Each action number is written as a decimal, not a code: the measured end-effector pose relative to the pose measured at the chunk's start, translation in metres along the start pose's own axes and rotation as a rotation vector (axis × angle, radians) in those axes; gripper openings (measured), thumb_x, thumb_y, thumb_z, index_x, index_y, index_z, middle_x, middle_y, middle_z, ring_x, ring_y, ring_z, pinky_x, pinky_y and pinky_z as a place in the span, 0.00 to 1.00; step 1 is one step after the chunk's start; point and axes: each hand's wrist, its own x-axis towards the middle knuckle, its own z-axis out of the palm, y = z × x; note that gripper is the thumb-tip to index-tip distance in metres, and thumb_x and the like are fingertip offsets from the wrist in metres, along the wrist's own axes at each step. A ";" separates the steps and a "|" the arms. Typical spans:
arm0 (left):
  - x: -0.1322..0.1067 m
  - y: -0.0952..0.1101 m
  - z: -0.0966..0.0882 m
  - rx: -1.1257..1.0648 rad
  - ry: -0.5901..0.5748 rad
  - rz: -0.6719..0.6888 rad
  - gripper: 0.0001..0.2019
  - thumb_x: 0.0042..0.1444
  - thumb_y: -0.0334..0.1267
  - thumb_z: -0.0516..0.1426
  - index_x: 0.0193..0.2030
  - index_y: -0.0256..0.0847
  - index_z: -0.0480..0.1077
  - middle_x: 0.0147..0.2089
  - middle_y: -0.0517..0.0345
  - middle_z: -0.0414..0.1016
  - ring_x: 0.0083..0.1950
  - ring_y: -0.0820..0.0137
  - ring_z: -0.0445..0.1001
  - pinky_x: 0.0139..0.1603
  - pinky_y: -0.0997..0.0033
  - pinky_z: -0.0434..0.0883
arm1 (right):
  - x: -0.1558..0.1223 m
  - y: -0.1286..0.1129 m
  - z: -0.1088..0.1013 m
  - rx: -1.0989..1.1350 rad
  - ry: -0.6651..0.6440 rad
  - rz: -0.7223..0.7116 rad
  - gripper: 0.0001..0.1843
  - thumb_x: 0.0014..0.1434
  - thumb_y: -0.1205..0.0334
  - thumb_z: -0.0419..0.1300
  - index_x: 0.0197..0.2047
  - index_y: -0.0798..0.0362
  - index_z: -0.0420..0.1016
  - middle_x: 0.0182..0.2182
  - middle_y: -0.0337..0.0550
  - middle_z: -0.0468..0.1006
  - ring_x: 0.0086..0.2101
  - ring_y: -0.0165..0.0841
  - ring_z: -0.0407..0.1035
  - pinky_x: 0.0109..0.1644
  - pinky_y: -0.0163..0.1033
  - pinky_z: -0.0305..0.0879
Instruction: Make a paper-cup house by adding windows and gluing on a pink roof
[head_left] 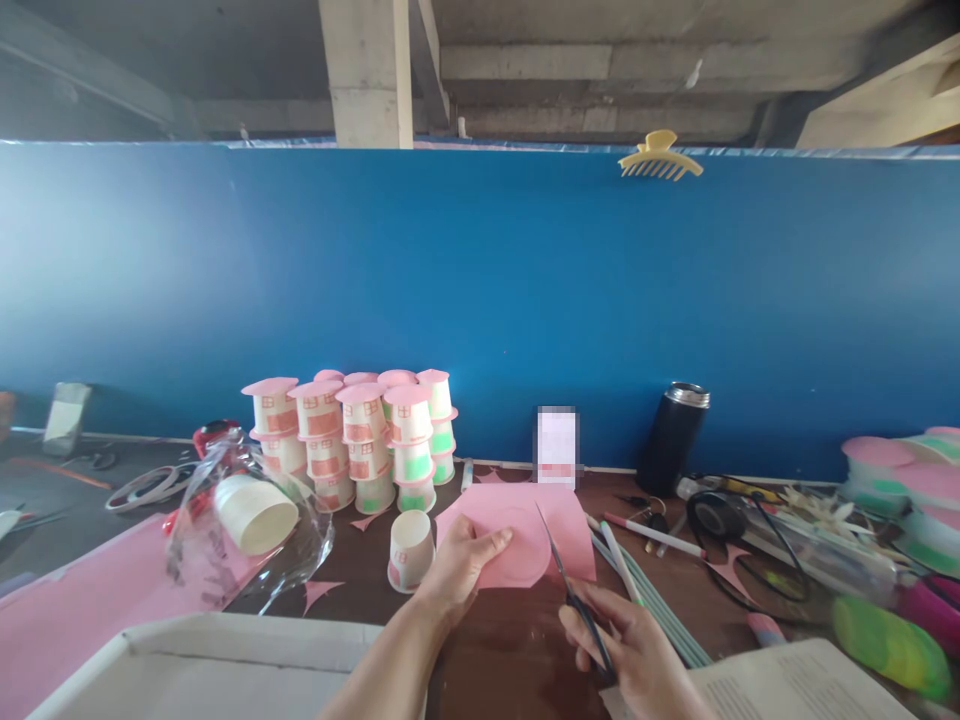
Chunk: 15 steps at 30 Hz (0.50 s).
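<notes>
My left hand [459, 565] grips a sheet of pink paper [517, 510] with the thumb on top. A rounded edge has been cut into the sheet's lower part, and a faint curved line shows on it. My right hand [626, 640] is closed round the black handles of a pair of scissors [574, 590]. The blades point up and away, lying at the right side of the pink paper along the cut. A white paper cup [412, 552] with a red window drawing stands upside down, just left of my left hand.
Stacked cups with pink paper discs [364, 430] stand behind on the left. A plastic bag with cups [255, 515] and a white box [247, 650] are nearer. On the right are a black flask [671, 440], markers [656, 535], green sticks [667, 615] and cables. A blue partition [502, 300] rises behind.
</notes>
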 end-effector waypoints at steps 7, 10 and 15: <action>0.000 0.000 -0.001 0.017 -0.021 -0.025 0.20 0.37 0.46 0.72 0.31 0.34 0.74 0.25 0.57 0.75 0.29 0.67 0.74 0.32 0.69 0.69 | 0.001 0.002 -0.002 -0.010 0.010 0.014 0.25 0.52 0.38 0.63 0.31 0.55 0.75 0.20 0.34 0.63 0.22 0.29 0.60 0.28 0.37 0.52; 0.000 0.001 0.000 0.013 -0.058 -0.026 0.21 0.37 0.46 0.72 0.34 0.32 0.76 0.27 0.54 0.77 0.31 0.64 0.75 0.34 0.67 0.70 | 0.001 0.003 -0.002 -0.005 0.008 0.009 0.25 0.52 0.38 0.63 0.31 0.55 0.75 0.21 0.34 0.63 0.22 0.30 0.60 0.28 0.37 0.51; 0.000 0.003 0.001 -0.011 -0.104 -0.014 0.21 0.41 0.45 0.71 0.38 0.33 0.76 0.31 0.51 0.79 0.34 0.63 0.77 0.37 0.66 0.71 | 0.000 -0.001 -0.002 0.024 0.002 0.013 0.26 0.51 0.37 0.63 0.29 0.54 0.72 0.22 0.34 0.63 0.22 0.29 0.60 0.28 0.37 0.50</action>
